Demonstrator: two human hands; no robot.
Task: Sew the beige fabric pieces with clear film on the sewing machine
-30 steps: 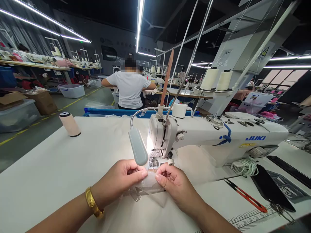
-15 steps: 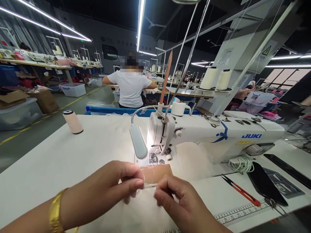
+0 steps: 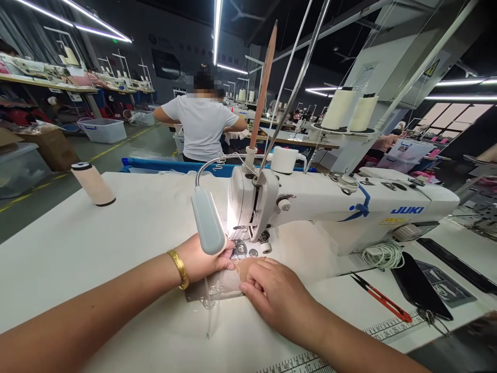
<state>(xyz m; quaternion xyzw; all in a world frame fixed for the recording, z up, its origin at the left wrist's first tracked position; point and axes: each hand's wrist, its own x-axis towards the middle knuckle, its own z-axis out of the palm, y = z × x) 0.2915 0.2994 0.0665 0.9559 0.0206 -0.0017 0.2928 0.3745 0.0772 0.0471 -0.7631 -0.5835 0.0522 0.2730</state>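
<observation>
My left hand (image 3: 205, 257) reaches in beside the needle area of the white sewing machine (image 3: 310, 202), partly covered by the grey lamp head (image 3: 208, 221). Its thumb and forefinger close together near the metal presser foot (image 3: 239, 248); what they pinch is too small to tell. Curled fingers of my right hand (image 3: 274, 292) rest on a tan piece (image 3: 243, 268) in front of the foot; whether they grip anything is hidden. A shiny, see-through patterned strip (image 3: 217, 288) lies below my left hand, with a thin pale strand (image 3: 208, 316) trailing from it.
A peach thread cone (image 3: 93, 184) stands at the table's left. Right of my hands lie red-handled thread snips (image 3: 382, 298), a black phone (image 3: 421, 285), a coiled pale cord (image 3: 383, 256) and a printed ruler strip (image 3: 396, 327). A person in a white shirt (image 3: 202, 127) sits ahead.
My left hand has moved forward to the presser foot, behind the lamp. My right hand has come down onto the tan piece, covering more of it. The view has shifted slightly.
</observation>
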